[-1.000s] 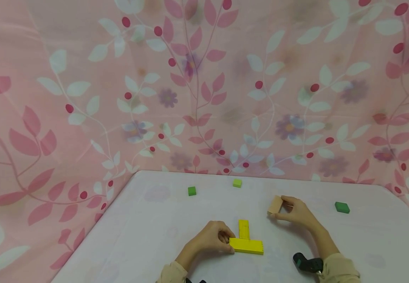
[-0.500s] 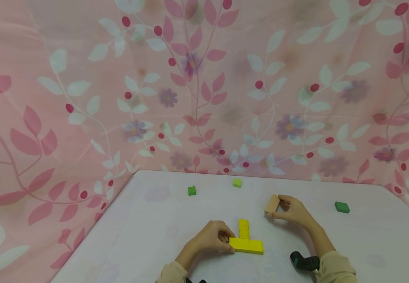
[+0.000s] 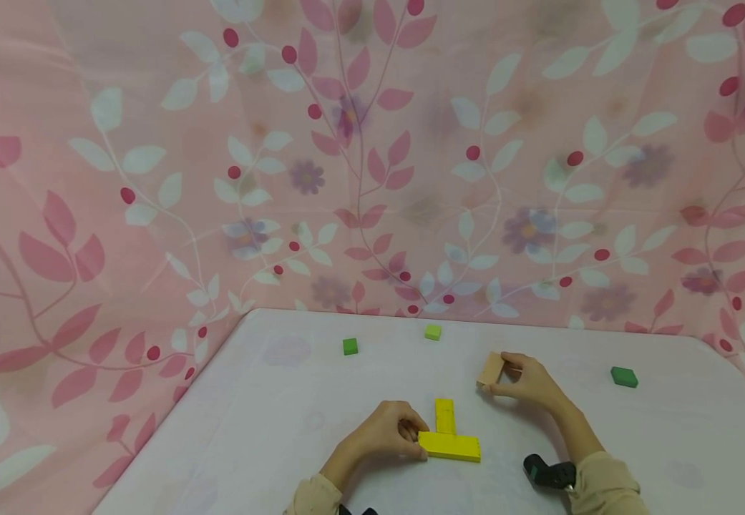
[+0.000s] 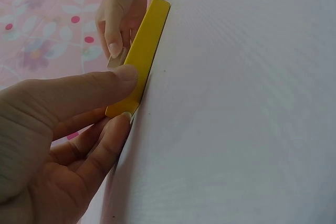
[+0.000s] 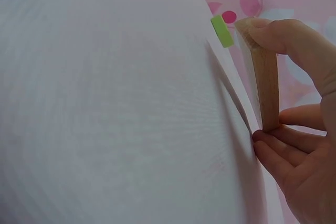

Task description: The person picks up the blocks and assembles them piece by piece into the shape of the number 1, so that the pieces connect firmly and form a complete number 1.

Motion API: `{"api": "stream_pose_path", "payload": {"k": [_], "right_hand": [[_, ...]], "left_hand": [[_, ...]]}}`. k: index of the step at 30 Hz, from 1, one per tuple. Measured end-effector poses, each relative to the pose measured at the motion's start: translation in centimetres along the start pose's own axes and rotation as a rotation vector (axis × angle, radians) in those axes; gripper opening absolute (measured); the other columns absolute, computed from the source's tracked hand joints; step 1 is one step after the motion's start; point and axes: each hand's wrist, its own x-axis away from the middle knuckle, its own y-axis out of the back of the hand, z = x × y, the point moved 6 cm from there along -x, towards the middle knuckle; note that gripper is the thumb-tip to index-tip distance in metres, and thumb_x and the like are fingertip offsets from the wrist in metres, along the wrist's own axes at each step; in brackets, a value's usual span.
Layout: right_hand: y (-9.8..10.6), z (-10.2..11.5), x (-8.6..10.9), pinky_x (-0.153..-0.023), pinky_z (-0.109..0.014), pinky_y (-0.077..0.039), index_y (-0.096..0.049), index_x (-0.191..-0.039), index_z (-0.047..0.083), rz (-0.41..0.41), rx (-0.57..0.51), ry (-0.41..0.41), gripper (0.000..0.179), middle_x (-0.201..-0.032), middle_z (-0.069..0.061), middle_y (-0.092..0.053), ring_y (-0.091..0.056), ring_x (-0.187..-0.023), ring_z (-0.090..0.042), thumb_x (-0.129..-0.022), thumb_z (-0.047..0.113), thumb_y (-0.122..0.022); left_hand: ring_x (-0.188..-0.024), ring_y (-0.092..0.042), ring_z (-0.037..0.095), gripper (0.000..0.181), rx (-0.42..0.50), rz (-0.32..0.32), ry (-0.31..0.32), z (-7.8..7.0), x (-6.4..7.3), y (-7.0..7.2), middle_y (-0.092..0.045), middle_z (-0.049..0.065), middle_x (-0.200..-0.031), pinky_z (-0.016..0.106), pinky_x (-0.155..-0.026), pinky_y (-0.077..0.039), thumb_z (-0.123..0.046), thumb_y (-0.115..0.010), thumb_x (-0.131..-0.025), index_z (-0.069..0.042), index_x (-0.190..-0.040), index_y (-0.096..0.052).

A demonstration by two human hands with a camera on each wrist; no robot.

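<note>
My left hand (image 3: 390, 432) pinches the left end of a long yellow block (image 3: 449, 447) between thumb and fingers. Behind the middle of that bar a second yellow block (image 3: 444, 416) points away from me, so the pair forms an upside-down T in the head view. In the left wrist view my thumb lies over the near end of the yellow bar (image 4: 147, 51). My right hand (image 3: 529, 383) grips a plain wooden block (image 3: 491, 369) by its ends, behind and right of the yellow pair. The right wrist view has the wooden block (image 5: 266, 87) between thumb and fingertips.
A green block (image 3: 350, 347) and a light green block (image 3: 433, 332) lie toward the back of the white table (image 3: 250, 400). Farther right sits a dark green block (image 3: 624, 377). A pink floral cloth (image 3: 372, 179) hangs behind the table.
My right hand has moved a little to the left and slightly away from me, carrying the wooden block. The left hand and the yellow blocks have stayed in place.
</note>
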Motion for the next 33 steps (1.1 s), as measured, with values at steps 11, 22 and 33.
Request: {"api": "stream_pose_path", "payload": {"k": [11, 22, 33], "right_hand": [[-0.5, 0.5, -0.4, -0.094, -0.05, -0.044, -0.044, -0.126, -0.02, 0.01, -0.01, -0.002, 0.082, -0.126, -0.035, -0.049, -0.054, -0.11, -0.044, -0.07, 0.028, -0.082], [-0.9, 0.7, -0.8, -0.092, -0.049, -0.046, -0.045, -0.126, -0.018, 0.017, -0.013, -0.004, 0.083, -0.126, -0.034, -0.05, -0.055, -0.109, -0.043, -0.069, 0.029, -0.083], [-1.5, 1.2, -1.5, -0.093, -0.05, -0.045, -0.046, -0.125, -0.018, 0.02, -0.024, 0.022, 0.081, -0.125, -0.034, -0.051, -0.055, -0.108, -0.043, -0.069, 0.027, -0.083]], "left_hand": [[-0.065, -0.055, 0.0, 0.029, -0.004, -0.001, -0.004, 0.0, 0.0, 0.0, -0.058, -0.006, -0.077, 0.014, -0.062, -0.05, -0.002, -0.082, -0.067, 0.002, -0.094, -0.072], [-0.064, -0.054, -0.001, 0.029, -0.004, 0.005, 0.002, 0.0, -0.1, 0.0, -0.057, -0.006, -0.076, 0.014, -0.062, -0.05, -0.002, -0.082, -0.067, 0.002, -0.093, -0.072], [-0.064, -0.054, 0.0, 0.029, -0.002, 0.009, 0.001, -0.1, -0.1, 0.0, -0.058, -0.005, -0.077, 0.014, -0.061, -0.05, -0.002, -0.082, -0.067, 0.002, -0.093, -0.072]]}}
